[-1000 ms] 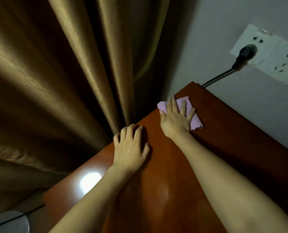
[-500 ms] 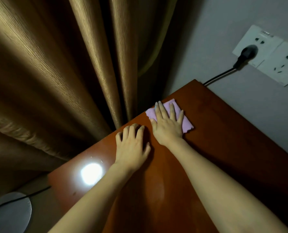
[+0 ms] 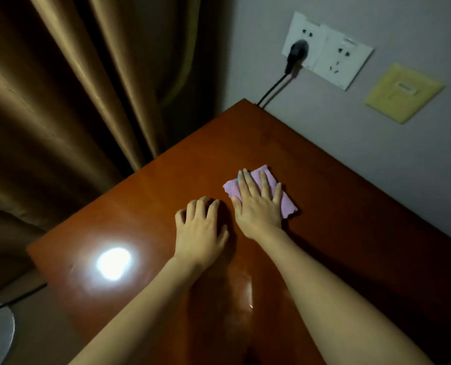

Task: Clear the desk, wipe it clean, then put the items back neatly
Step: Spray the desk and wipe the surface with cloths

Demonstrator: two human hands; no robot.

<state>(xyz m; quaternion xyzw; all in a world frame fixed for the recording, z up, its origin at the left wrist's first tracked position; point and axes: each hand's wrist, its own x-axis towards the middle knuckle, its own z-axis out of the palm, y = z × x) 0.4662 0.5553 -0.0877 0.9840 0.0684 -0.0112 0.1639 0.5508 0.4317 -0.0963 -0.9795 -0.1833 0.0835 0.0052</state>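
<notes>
Grey wall with brown curtain at left. Reddish-brown tabletop, glossy, bright light glare near its left edge. Right hand: grip flat, fingers straight, pressing pink cloth mid-tabletop. Left hand: fingers bent, resting on tabletop, holding nothing. White wall sockets, black plug inserted.

Brown curtains hang in heavy folds at the left, beside a grey wall carrying white sockets (one holds a black plug) and a yellow plate. A bright glare reflects off the reddish-brown worktop.
</notes>
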